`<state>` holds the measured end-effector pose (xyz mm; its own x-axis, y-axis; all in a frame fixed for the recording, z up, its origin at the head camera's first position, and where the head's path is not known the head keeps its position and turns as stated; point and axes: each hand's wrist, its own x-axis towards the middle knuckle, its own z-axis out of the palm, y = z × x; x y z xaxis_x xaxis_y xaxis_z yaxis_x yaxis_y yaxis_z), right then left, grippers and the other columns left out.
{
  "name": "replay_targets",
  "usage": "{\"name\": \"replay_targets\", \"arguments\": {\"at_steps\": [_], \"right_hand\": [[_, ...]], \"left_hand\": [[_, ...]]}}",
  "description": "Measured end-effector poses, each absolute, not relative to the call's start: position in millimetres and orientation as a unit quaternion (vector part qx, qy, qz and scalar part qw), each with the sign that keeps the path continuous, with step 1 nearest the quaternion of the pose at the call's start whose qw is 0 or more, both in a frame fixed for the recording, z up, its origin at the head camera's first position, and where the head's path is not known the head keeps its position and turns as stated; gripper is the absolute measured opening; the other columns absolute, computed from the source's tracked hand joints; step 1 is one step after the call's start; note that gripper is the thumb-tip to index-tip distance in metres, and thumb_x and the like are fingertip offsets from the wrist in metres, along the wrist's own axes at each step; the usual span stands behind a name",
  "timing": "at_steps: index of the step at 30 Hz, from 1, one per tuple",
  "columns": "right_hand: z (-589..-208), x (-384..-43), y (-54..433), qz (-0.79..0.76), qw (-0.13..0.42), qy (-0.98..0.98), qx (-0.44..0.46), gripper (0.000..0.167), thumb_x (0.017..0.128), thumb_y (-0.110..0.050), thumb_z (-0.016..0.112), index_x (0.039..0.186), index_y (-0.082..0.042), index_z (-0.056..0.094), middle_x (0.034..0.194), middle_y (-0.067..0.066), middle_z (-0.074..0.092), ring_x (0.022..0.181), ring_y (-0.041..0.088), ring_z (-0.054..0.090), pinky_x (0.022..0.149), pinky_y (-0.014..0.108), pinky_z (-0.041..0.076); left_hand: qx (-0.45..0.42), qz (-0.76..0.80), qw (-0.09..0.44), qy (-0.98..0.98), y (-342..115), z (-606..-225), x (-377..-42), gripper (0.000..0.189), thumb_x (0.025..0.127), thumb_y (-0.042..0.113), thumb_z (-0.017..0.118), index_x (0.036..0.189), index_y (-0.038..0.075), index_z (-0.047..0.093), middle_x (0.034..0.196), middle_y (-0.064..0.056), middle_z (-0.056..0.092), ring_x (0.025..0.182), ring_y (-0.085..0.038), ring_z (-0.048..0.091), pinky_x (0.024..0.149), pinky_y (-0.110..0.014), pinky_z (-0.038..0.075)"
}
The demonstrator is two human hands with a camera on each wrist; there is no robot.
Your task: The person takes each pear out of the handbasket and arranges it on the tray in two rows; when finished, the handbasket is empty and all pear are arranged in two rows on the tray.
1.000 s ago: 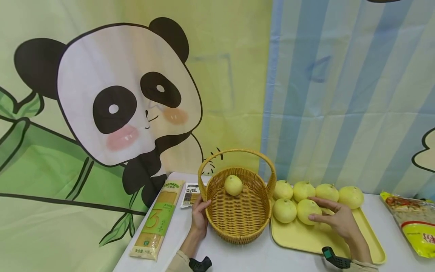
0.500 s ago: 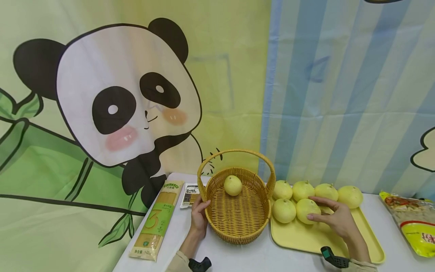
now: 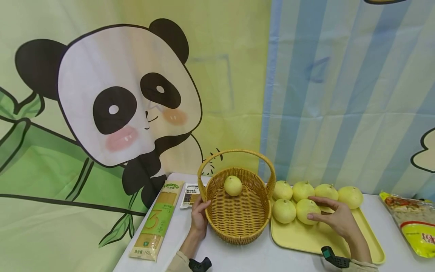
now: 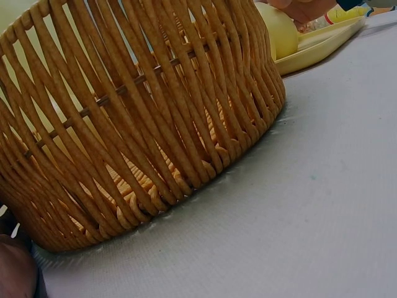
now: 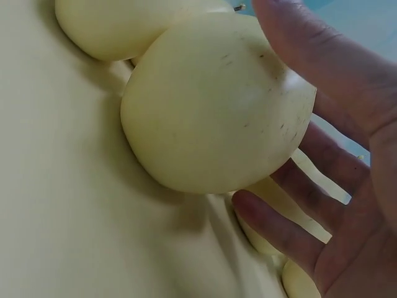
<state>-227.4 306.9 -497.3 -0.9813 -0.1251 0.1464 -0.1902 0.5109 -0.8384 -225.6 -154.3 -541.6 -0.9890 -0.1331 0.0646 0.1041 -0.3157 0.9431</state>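
A wicker basket point(image 3: 239, 238) with an arched handle stands upright on the white table, one pale yellow melon point(image 3: 233, 186) inside it. My left hand point(image 3: 199, 218) grips the basket's left side near the foot of the handle, thumb over the rim. To the right, several more melons point(image 3: 284, 210) sit on a yellow tray point(image 3: 306, 240). My right hand point(image 3: 341, 220) holds the front-row melon point(image 5: 211, 112) nearest it, thumb on the near side and fingers curving round behind. That melon still rests on the tray, beside its neighbours. The left wrist view shows the basket's wall point(image 4: 142, 112) close up.
A spaghetti pack point(image 3: 158, 221) lies left of the basket, with a small white-and-brown packet point(image 3: 190, 195) behind it. Beyond the tray, at the right, is a colourful food bag point(image 3: 412, 224). A panda-printed curtain point(image 3: 231, 87) hangs close behind the table.
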Motion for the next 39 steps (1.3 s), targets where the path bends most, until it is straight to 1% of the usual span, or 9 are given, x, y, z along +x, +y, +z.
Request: {"name": "replay_targets", "arguments": {"at_steps": [7, 13, 17, 21, 25, 29, 32, 35, 39], "right_hand": [[-484.7, -224.8, 300.0, 0.486, 0.068, -0.864, 0.108, 0.054, 0.090, -0.023, 0.086, 0.138, -0.007, 0.070, 0.127, -0.012, 0.074, 0.109, -0.016, 0.059, 0.086, 0.016, 0.057], [-460.7, -219.2, 282.4, 0.502, 0.112, -0.847, 0.136, 0.045, 0.091, -0.016, 0.085, 0.132, -0.002, 0.072, 0.122, -0.026, 0.070, 0.113, -0.019, 0.057, 0.088, 0.014, 0.057], [-437.6, -209.7, 261.4, 0.514, 0.119, -0.835, 0.159, 0.037, 0.093, -0.013, 0.082, 0.127, -0.002, 0.075, 0.120, -0.022, 0.074, 0.113, -0.014, 0.062, 0.088, 0.015, 0.057], [-418.9, -201.3, 234.8, 0.530, 0.094, -0.819, 0.198, 0.031, 0.095, -0.011, 0.080, 0.124, -0.003, 0.076, 0.121, -0.010, 0.077, 0.111, -0.003, 0.069, 0.089, 0.019, 0.059], [-412.1, -199.2, 209.1, 0.549, 0.048, -0.794, 0.258, 0.030, 0.098, -0.007, 0.075, 0.127, -0.004, 0.074, 0.125, -0.001, 0.076, 0.114, 0.008, 0.072, 0.094, 0.023, 0.059], [-411.0, -203.2, 182.9, 0.567, -0.012, -0.768, 0.297, 0.038, 0.100, -0.009, 0.072, 0.138, -0.005, 0.068, 0.137, 0.008, 0.071, 0.122, 0.012, 0.070, 0.101, 0.028, 0.057], [-410.5, -208.6, 163.2, 0.563, -0.043, -0.771, 0.294, 0.047, 0.100, -0.017, 0.074, 0.145, -0.008, 0.063, 0.145, 0.012, 0.066, 0.128, 0.018, 0.067, 0.105, 0.036, 0.056], [-408.9, -216.0, 146.0, 0.550, -0.055, -0.785, 0.279, 0.058, 0.099, -0.026, 0.077, 0.151, -0.009, 0.057, 0.151, 0.014, 0.061, 0.136, 0.030, 0.062, 0.111, 0.047, 0.052], [-405.4, -229.0, 128.2, 0.537, -0.063, -0.804, 0.248, 0.069, 0.098, -0.036, 0.076, 0.158, -0.013, 0.049, 0.159, 0.015, 0.053, 0.144, 0.041, 0.052, 0.113, 0.054, 0.050]], "left_hand": [[0.010, -0.812, 0.066, -0.580, -154.9, -541.0, -225.5, 0.063, 0.098, 0.015, 0.048, 0.160, 0.011, 0.046, 0.155, -0.025, 0.047, 0.136, -0.036, 0.052, 0.107, -0.033, 0.049], [0.010, -0.813, 0.069, -0.578, -155.2, -541.6, -224.7, 0.062, 0.098, 0.016, 0.049, 0.159, 0.011, 0.046, 0.154, -0.025, 0.048, 0.134, -0.034, 0.054, 0.106, -0.032, 0.049], [0.010, -0.816, 0.070, -0.573, -155.0, -542.3, -225.3, 0.061, 0.098, 0.016, 0.049, 0.158, 0.009, 0.047, 0.153, -0.026, 0.048, 0.132, -0.033, 0.055, 0.105, -0.034, 0.050], [0.012, -0.818, 0.070, -0.571, -154.6, -541.2, -225.5, 0.060, 0.099, 0.014, 0.047, 0.159, 0.009, 0.047, 0.153, -0.026, 0.048, 0.133, -0.035, 0.054, 0.106, -0.035, 0.049], [0.009, -0.818, 0.070, -0.571, -154.3, -539.5, -225.9, 0.058, 0.100, 0.013, 0.045, 0.158, 0.009, 0.047, 0.153, -0.028, 0.047, 0.131, -0.035, 0.054, 0.105, -0.036, 0.049], [0.009, -0.814, 0.072, -0.576, -154.5, -539.2, -226.6, 0.058, 0.101, 0.012, 0.044, 0.158, 0.007, 0.047, 0.152, -0.028, 0.048, 0.129, -0.034, 0.056, 0.104, -0.035, 0.050], [0.010, -0.812, 0.073, -0.579, -154.7, -539.8, -225.9, 0.059, 0.101, 0.012, 0.045, 0.159, 0.008, 0.046, 0.152, -0.026, 0.048, 0.129, -0.032, 0.056, 0.105, -0.035, 0.049], [0.011, -0.812, 0.073, -0.578, -155.1, -540.5, -225.4, 0.060, 0.100, 0.014, 0.047, 0.160, 0.008, 0.045, 0.153, -0.026, 0.048, 0.130, -0.030, 0.056, 0.106, -0.034, 0.048], [0.015, -0.813, 0.070, -0.578, -155.2, -541.0, -226.1, 0.061, 0.098, 0.016, 0.049, 0.159, 0.009, 0.047, 0.153, -0.025, 0.049, 0.129, -0.030, 0.056, 0.107, -0.035, 0.047]]}}
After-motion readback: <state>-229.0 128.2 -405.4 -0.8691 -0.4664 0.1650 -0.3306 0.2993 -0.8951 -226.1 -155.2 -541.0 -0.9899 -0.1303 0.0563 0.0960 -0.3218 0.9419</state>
